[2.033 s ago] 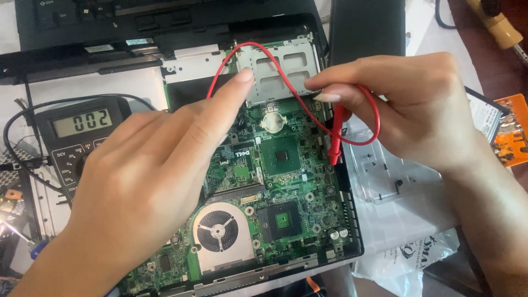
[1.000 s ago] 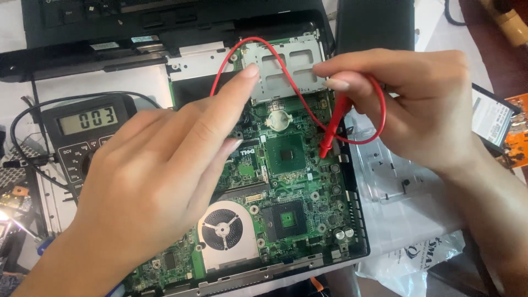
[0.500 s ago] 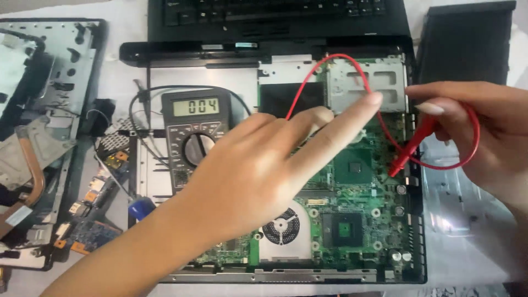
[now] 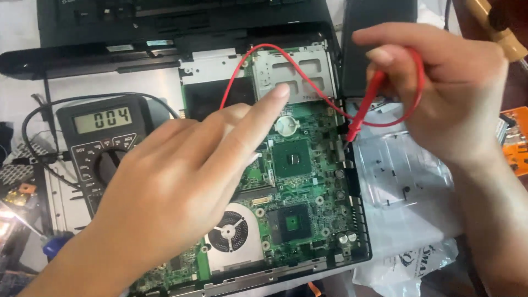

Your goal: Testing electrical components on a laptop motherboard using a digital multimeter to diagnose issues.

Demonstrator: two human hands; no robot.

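An opened laptop base with a green motherboard (image 4: 300,181) lies in front of me. My right hand (image 4: 445,88) is shut on a red multimeter probe (image 4: 366,113), its tip touching the board's right edge. The probe's red wire (image 4: 258,52) loops over a silver metal bay (image 4: 294,71). My left hand (image 4: 181,181) hovers over the board's left part, index finger stretched toward a round coin cell (image 4: 286,125); whether it holds anything is hidden. A round cooling fan (image 4: 230,232) sits beside the left hand.
A dark digital multimeter (image 4: 102,140) with black leads lies left of the board. A black laptop lid (image 4: 165,27) is behind it. Clear plastic bags (image 4: 407,181) lie at right, an orange item (image 4: 514,140) at far right, loose circuit parts (image 4: 19,192) at far left.
The view has shifted, so the laptop sits further left in frame. My right hand with the red probe has risen and moved toward the board's right edge. The meter reading holds.
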